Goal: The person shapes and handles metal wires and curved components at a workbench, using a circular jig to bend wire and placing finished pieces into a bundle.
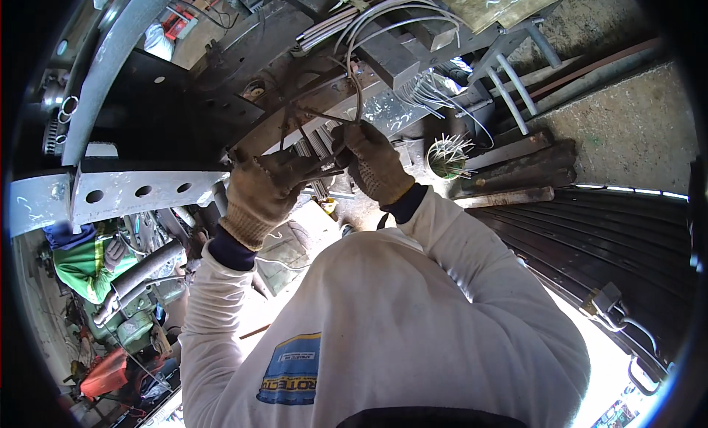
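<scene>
Both gloved hands are raised to the underside of a vehicle frame (221, 81). The left hand (258, 192) is closed around a pair of pliers (310, 159), its grip wrapped on the handles just below the frame's curved steel rail. The right hand (372, 162) sits just beside the left one, its fingers pinched shut on a thin grey wire (352, 74) that loops up from the glove toward the frame. The plier jaws meet the wire between the two hands, though how exactly they bite is hard to tell. A bundle of grey cables (369, 15) runs along the frame above the hands. A perforated steel beam (140, 188) lies left of the left hand, below the frame. A second person in a green shirt (88, 262) is below that beam.
</scene>
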A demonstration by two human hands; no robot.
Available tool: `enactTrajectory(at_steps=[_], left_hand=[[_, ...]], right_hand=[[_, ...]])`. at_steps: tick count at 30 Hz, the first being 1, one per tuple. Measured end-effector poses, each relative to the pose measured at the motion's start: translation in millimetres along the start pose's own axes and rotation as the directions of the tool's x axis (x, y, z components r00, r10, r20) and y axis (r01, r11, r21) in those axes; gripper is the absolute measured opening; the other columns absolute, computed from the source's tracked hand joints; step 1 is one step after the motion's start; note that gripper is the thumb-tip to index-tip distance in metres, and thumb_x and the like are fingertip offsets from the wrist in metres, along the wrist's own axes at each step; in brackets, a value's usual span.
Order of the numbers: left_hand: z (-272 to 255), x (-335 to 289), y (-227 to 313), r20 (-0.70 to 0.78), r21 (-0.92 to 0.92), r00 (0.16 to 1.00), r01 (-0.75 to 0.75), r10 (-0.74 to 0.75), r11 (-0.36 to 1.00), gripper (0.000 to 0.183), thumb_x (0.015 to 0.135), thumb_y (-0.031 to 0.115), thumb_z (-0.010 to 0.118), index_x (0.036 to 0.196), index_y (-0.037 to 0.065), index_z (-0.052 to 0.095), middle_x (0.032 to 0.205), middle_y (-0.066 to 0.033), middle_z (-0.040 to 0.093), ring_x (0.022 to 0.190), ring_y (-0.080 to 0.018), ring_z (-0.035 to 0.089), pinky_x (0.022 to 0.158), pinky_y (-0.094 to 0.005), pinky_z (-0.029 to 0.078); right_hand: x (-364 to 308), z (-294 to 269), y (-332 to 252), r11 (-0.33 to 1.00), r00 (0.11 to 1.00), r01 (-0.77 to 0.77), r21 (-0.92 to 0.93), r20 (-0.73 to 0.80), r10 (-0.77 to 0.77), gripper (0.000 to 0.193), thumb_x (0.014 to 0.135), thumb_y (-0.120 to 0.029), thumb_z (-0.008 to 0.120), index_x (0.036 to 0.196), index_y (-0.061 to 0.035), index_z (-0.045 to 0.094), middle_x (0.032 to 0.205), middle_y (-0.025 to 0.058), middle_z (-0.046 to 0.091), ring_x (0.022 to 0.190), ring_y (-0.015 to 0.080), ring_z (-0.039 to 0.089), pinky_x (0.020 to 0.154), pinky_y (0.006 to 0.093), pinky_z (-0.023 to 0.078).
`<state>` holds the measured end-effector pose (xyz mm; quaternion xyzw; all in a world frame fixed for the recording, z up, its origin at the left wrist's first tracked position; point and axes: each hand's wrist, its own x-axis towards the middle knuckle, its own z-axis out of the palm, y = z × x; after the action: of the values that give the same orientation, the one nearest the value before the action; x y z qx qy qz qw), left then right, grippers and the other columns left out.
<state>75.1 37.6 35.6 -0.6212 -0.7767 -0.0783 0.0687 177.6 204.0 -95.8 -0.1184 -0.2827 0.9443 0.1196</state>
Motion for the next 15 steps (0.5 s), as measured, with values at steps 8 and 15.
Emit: enactTrajectory(at_steps=[8, 15], left_hand=[[17, 4, 35, 0.118, 0.129, 0.987, 0.089, -0.105, 0.988, 0.02, 0.09, 0.03, 0.065, 0.105, 0.017, 0.07, 0.088, -0.0059, 0.07, 0.07, -0.0241, 0.07, 0.053, -0.0367, 0.055], [5, 13, 30, 0.095, 0.047, 0.986, 0.132, -0.136, 0.99, 0.023, 0.081, 0.019, 0.072, 0.104, 0.017, 0.073, 0.088, -0.0067, 0.071, 0.068, -0.0274, 0.069, 0.057, -0.0398, 0.056]], right_hand=[[-5, 2, -49, 0.975, 0.988, -0.112, -0.194, 0.084, 0.13, 0.045, 0.104, -0.036, 0.055, 0.123, 0.0046, 0.059, 0.105, 0.0109, 0.068, 0.095, 0.0199, 0.066, 0.086, 0.0342, 0.053], [1, -3, -44, 0.987, 0.986, -0.12, -0.103, 0.103, 0.13, 0.045, 0.103, -0.036, 0.057, 0.119, 0.0054, 0.059, 0.103, 0.0109, 0.066, 0.094, 0.0199, 0.064, 0.087, 0.0334, 0.053]])
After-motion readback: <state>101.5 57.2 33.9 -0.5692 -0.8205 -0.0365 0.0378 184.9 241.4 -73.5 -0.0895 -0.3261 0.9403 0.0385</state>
